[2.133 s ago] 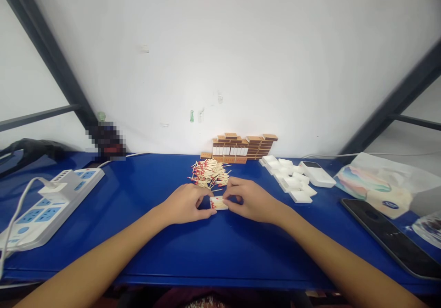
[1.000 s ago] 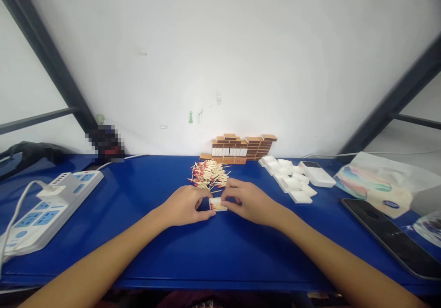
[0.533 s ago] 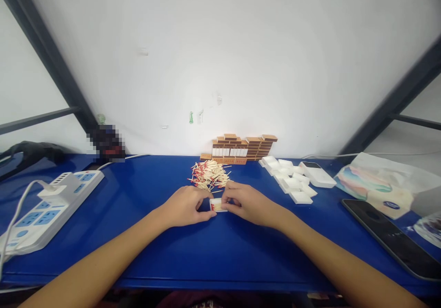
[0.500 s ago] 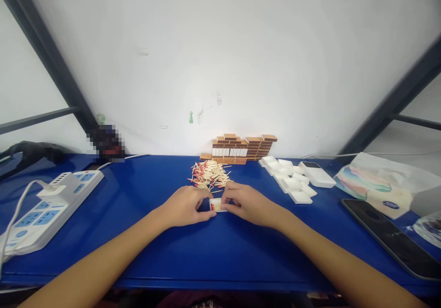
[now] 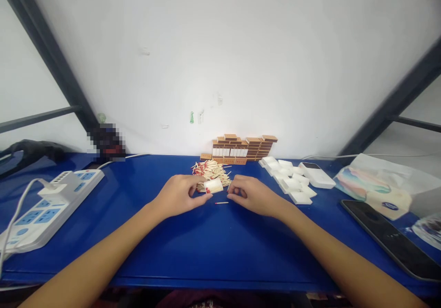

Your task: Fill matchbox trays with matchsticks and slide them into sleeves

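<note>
My left hand (image 5: pixel 181 194) grips a small white matchbox tray (image 5: pixel 215 186) at its left end, lifted and tilted. Some red-headed matches show inside at its lower left. My right hand (image 5: pixel 254 195) is to the right of the tray and apart from it. Its thumb and fingers are pinched together; what they hold, if anything, is too small to make out. One loose match (image 5: pixel 222 203) lies on the blue table just below the tray, by my right fingertips. Behind the tray is a heap of matches (image 5: pixel 211 167), partly covered by it.
Stacked brown matchboxes (image 5: pixel 253 149) stand against the wall. Several white trays (image 5: pixel 288 184) lie to the right, with a white device (image 5: pixel 319 176), a tissue pack (image 5: pixel 375 186) and a phone (image 5: pixel 389 239) beyond. A power strip (image 5: pixel 48 218) is on the left.
My left hand has raised and tilted the tray up and away from the table. My right hand has let go of the tray and moved slightly right. The loose match now shows below.
</note>
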Tool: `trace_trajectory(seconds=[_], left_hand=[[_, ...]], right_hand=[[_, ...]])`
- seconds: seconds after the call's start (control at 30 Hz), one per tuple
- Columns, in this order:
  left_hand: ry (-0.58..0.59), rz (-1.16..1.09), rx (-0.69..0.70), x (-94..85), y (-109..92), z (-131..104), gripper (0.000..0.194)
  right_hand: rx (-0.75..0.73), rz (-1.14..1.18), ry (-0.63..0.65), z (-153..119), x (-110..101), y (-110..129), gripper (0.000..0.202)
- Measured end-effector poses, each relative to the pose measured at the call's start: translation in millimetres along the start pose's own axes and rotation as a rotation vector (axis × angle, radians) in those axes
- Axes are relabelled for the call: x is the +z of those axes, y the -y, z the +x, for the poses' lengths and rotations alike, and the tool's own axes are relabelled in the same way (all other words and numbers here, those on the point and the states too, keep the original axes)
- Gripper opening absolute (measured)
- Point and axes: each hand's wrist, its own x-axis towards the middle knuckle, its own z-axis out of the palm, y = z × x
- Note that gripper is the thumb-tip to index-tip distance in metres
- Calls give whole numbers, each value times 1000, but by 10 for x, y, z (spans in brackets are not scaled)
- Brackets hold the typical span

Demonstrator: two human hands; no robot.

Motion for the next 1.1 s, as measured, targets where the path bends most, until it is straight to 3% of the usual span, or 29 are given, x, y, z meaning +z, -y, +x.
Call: trace_trajectory(seconds=[0.13, 0.3, 0.47, 0.57, 0.87, 1.1], left_hand=[[17, -105, -46, -22, 10, 14, 37], [195, -133, 16, 10, -89, -5, 29], [184, -80, 10, 8, -68, -3, 31], [211, -83, 23, 19, -81, -7, 29], [283, -240, -11, 79, -168, -32, 25], [276, -198, 0, 74, -162, -30, 27]], right_hand=[[-29, 56, 87, 2, 103, 48, 6], [-12, 32, 143, -3, 70, 15, 11], [88, -44, 30, -11, -52, -49, 11], [55, 0, -64, -12, -60, 7, 10], [-1, 35, 82, -17, 115, 209, 10], [-59, 59, 28, -24, 88, 109, 12]])
